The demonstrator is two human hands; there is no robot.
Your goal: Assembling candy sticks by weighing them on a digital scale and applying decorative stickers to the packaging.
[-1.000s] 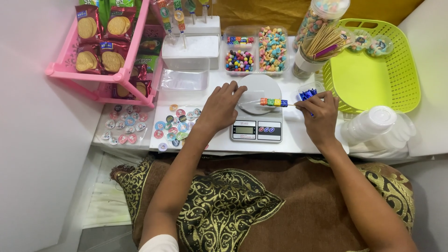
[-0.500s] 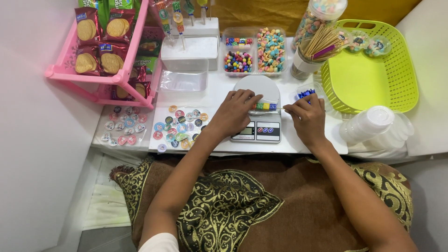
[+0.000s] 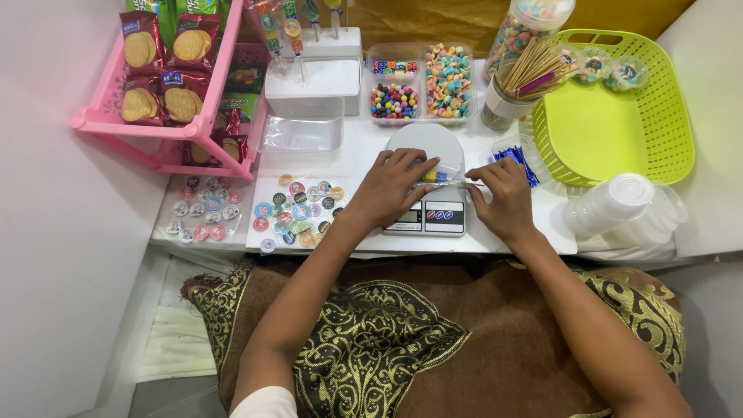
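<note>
Between both hands' fingers (image 3: 424,166), candy skewer (image 3: 437,177)

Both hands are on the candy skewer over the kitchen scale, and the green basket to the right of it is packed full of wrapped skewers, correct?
Not quite. The head view shows the green basket nearly bare, with only a few small round packets at its far edge. The rest holds: left hand and right hand both hold the candy skewer over the kitchen scale.

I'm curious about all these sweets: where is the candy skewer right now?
In the head view, the candy skewer lies over the kitchen scale, centre table, held between the left hand and right hand.
</note>
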